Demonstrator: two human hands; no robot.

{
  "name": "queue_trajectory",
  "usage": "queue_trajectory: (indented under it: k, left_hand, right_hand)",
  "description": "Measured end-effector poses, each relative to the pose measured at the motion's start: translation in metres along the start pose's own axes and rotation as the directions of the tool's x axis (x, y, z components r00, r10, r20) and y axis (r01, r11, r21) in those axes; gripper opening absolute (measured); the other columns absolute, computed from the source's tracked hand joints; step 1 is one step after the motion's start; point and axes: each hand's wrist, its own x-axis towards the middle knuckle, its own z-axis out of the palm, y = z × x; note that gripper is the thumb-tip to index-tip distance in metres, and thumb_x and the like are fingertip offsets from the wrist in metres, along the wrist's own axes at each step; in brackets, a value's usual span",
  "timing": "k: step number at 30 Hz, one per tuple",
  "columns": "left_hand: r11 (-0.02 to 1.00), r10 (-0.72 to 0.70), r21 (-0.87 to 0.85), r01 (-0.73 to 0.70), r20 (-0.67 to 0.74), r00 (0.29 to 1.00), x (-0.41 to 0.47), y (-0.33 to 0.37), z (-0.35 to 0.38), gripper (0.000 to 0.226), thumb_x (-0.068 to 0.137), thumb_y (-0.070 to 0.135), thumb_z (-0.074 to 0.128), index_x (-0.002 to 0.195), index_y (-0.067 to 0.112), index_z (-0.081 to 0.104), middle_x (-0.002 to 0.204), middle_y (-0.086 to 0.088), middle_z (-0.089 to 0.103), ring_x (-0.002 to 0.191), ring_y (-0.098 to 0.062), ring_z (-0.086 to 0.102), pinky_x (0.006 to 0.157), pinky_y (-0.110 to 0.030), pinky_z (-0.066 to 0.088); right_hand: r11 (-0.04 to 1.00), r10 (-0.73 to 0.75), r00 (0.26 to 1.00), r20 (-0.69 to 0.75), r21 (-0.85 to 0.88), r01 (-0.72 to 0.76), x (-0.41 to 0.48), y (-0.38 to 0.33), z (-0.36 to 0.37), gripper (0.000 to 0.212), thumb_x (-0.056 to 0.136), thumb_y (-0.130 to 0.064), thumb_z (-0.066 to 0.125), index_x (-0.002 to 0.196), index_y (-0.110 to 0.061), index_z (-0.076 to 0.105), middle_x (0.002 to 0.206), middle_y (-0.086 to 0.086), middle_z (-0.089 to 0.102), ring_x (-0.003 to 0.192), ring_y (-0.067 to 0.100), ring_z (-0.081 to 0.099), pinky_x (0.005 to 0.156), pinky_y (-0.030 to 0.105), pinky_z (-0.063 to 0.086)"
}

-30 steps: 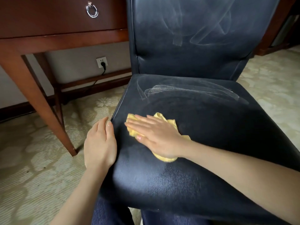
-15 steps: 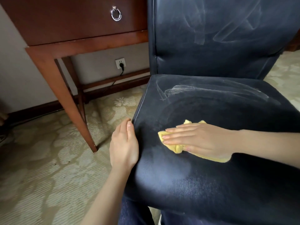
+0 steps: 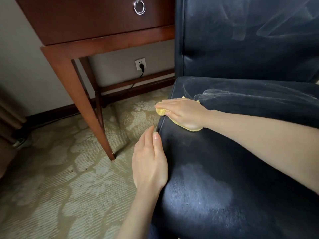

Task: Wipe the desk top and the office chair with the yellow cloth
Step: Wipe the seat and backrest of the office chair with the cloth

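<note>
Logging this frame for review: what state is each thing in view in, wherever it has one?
Dark blue leather office chair: streaky wipe marks on seat and backrest.
Yellow cloth: bunched, pressed onto the seat's left edge.
Right hand: flat, fingers straight, on the cloth.
Left hand: fingers straight, resting against the seat's side.
Brown wooden desk drawer: closed.
White wall socket: black plug inserted.

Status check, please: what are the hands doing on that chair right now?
Right hand flat, pressing yellow cloth at the chair seat left edge. Left hand resting open on seat side. Nothing blocking.
</note>
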Motion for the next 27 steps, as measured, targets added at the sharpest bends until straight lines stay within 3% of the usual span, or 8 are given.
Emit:
queue_trajectory:
  k: [3, 5, 8, 11, 14, 19, 23, 27]
  left_hand:
    - [1.0, -0.011, 0.004, 0.012, -0.024, 1.0, 0.0, -0.002, 0.001, 0.066, 0.088, 0.052, 0.009, 0.14, 0.029, 0.043, 0.143, 0.014, 0.044, 0.132, -0.001, 0.032, 0.102, -0.013, 0.017]
    - [1.0, -0.001, -0.006, 0.001, -0.08, 0.997, 0.001, -0.004, 0.001, 0.07, 0.086, 0.056, 0.007, 0.136, 0.028, 0.047, 0.139, 0.013, 0.048, 0.129, -0.002, 0.035, 0.103, -0.016, 0.021]
    - [1.0, 0.031, 0.002, -0.031, -0.148, 0.988, 0.003, -0.005, 0.002, 0.072, 0.085, 0.053, 0.007, 0.13, 0.021, 0.053, 0.133, 0.007, 0.054, 0.125, -0.007, 0.041, 0.106, -0.025, 0.028]
    - [0.998, 0.054, 0.031, -0.05, -0.174, 0.983, 0.002, -0.003, 0.001, 0.069, 0.087, 0.049, 0.009, 0.126, 0.017, 0.057, 0.13, 0.002, 0.056, 0.123, -0.013, 0.044, 0.107, -0.031, 0.03]
    - [0.996, 0.081, 0.039, -0.075, -0.192, 0.978, 0.001, -0.001, -0.002, 0.067, 0.088, 0.046, 0.01, 0.121, 0.015, 0.059, 0.125, 0.0, 0.059, 0.119, -0.017, 0.048, 0.102, -0.03, 0.03]
    - [0.998, 0.064, 0.031, -0.059, -0.177, 0.982, -0.001, -0.003, -0.004, 0.071, 0.087, 0.049, 0.007, 0.122, 0.016, 0.059, 0.125, 0.001, 0.059, 0.12, -0.015, 0.046, 0.102, -0.028, 0.027]
    - [0.995, 0.092, 0.04, -0.087, -0.143, 0.985, -0.007, 0.0, -0.004, 0.073, 0.086, 0.05, 0.006, 0.125, 0.016, 0.057, 0.125, 0.001, 0.059, 0.12, -0.015, 0.046, 0.102, -0.028, 0.027]
    - [0.994, 0.106, 0.051, -0.1, -0.132, 0.986, -0.011, 0.003, -0.004, 0.074, 0.086, 0.05, 0.006, 0.126, 0.014, 0.056, 0.126, 0.001, 0.059, 0.12, -0.017, 0.046, 0.103, -0.03, 0.028]
  right_hand:
    - [0.989, 0.147, 0.988, -0.05, -0.016, -0.148, 0.021, -0.001, 0.003, 0.042, 0.104, -0.03, 0.026, 0.144, -0.028, 0.037, 0.149, -0.003, 0.039, 0.14, 0.019, 0.03, 0.112, 0.04, 0.027]
    - [0.984, 0.165, 0.985, -0.052, -0.063, -0.168, 0.027, -0.003, 0.005, 0.042, 0.105, -0.03, 0.024, 0.144, -0.028, 0.038, 0.149, -0.004, 0.039, 0.14, 0.018, 0.029, 0.113, 0.038, 0.023]
    - [0.988, 0.104, 0.994, -0.009, -0.112, -0.105, 0.023, -0.006, 0.006, 0.043, 0.105, -0.03, 0.02, 0.146, -0.027, 0.035, 0.153, -0.007, 0.031, 0.144, 0.015, 0.018, 0.116, 0.036, 0.011]
    - [0.997, 0.039, 0.999, 0.003, -0.064, -0.039, 0.003, -0.018, 0.005, 0.043, 0.105, -0.03, 0.022, 0.146, -0.028, 0.034, 0.154, -0.01, 0.03, 0.145, 0.01, 0.015, 0.115, 0.032, 0.01]
    - [0.999, -0.043, 0.999, 0.01, -0.006, 0.043, -0.031, -0.039, 0.001, 0.044, 0.104, -0.033, 0.023, 0.148, -0.028, 0.031, 0.155, -0.011, 0.026, 0.145, 0.005, 0.012, 0.115, 0.028, 0.009]
    - [0.993, -0.122, 0.985, 0.12, 0.022, 0.12, -0.103, -0.063, -0.01, 0.059, 0.09, -0.049, 0.005, 0.147, -0.036, 0.009, 0.153, -0.021, 0.01, 0.142, -0.005, -0.002, 0.116, 0.021, 0.0]
    - [0.956, -0.204, 0.975, 0.085, -0.2, 0.217, -0.161, -0.067, -0.012, 0.053, 0.099, -0.041, 0.025, 0.15, -0.027, 0.022, 0.154, -0.011, 0.028, 0.144, 0.007, 0.015, 0.113, 0.031, 0.012]
    - [0.899, -0.281, 0.95, 0.138, -0.308, 0.311, -0.198, -0.063, -0.012, 0.055, 0.098, -0.043, 0.028, 0.151, -0.028, 0.02, 0.154, -0.012, 0.026, 0.145, 0.013, 0.017, 0.114, 0.036, 0.014]
